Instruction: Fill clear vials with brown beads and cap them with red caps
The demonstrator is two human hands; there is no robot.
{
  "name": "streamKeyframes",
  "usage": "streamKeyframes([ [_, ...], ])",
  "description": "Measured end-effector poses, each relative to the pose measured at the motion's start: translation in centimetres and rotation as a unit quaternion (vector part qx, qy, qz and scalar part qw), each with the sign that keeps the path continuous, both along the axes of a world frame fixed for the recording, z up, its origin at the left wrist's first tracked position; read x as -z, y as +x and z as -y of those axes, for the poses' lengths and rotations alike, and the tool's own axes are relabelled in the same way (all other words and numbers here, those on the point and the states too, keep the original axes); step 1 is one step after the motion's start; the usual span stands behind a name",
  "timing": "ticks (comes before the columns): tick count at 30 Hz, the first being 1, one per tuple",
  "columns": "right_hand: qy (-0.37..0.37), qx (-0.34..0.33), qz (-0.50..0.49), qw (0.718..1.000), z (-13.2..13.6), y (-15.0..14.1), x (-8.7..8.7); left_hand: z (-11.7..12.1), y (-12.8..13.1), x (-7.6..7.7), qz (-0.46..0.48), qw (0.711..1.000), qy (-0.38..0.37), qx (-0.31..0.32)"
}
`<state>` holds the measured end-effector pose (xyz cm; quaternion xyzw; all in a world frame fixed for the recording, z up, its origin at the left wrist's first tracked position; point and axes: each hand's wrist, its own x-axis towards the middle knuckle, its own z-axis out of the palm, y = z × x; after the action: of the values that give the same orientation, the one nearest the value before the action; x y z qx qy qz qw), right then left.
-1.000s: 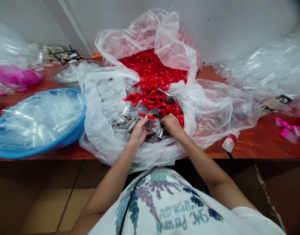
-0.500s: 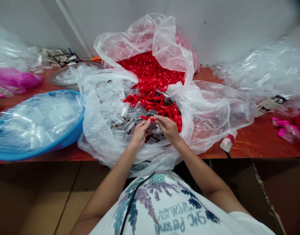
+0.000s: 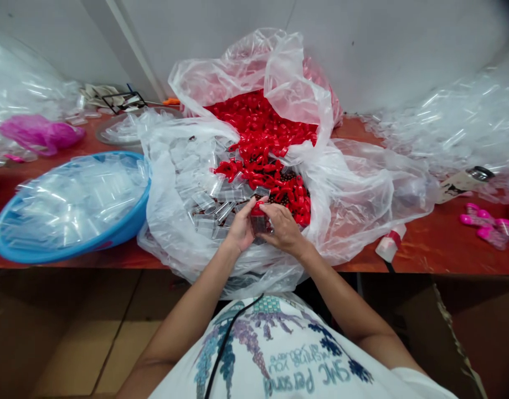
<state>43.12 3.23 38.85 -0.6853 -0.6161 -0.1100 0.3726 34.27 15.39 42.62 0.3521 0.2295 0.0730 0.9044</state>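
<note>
My left hand and my right hand meet over the near part of an opened white plastic bag. Both are closed, with thumbs and fingertips pinching a small red plastic piece between them. Something clear shows just below it between my palms; whether it is joined to the red piece I cannot tell. Under and left of my hands lie many clear plastic pieces. Loose red plastic pieces are heaped beyond and to the right, spilling from a second bag at the back.
A blue basin full of clear pieces stands at the left. Piles of clear plastic lie on the right of the red-brown table. A light-coloured bottle, pink pieces and a pink bag lie around the sides.
The red piece was held lengthwise between my fingertips; now it is turned and mostly covered by them. My hands have drawn closer together, and the view has shifted slightly.
</note>
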Motion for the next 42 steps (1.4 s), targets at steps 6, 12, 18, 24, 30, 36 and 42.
streamKeyframes([
  [6, -0.059, 0.034, 0.034, 0.997, -0.2, -0.4, -0.8, 0.4, -0.4, 0.6, -0.014, 0.999, 0.027, -0.032],
  [12, -0.05, 0.009, 0.09, 0.995, -0.7, 0.2, 0.4, 1.2, -0.8, 1.7, -0.043, 0.994, 0.085, -0.057],
  [18, -0.059, -0.005, 0.084, 0.995, -0.5, -0.5, 0.6, 1.4, -1.4, 2.0, -0.082, 0.984, 0.14, -0.078],
  [24, -0.182, 0.04, 0.0, 0.982, -0.6, 3.0, -0.6, -1.7, -2.1, 1.6, -0.09, 0.883, 0.462, 0.001],
  [30, -0.255, 0.225, 0.047, 0.939, -2.3, 7.3, 0.2, -2.8, -1.5, 2.2, -0.117, 0.618, 0.754, 0.187],
  [36, -0.258, 0.277, 0.051, 0.924, -2.9, 7.4, 0.0, -4.2, 4.3, 0.8, -0.147, 0.508, 0.842, 0.105],
  [42, -0.253, 0.351, -0.009, 0.901, -2.7, 7.4, -0.7, -5.0, 8.3, 2.0, -0.125, 0.401, 0.892, 0.166],
])
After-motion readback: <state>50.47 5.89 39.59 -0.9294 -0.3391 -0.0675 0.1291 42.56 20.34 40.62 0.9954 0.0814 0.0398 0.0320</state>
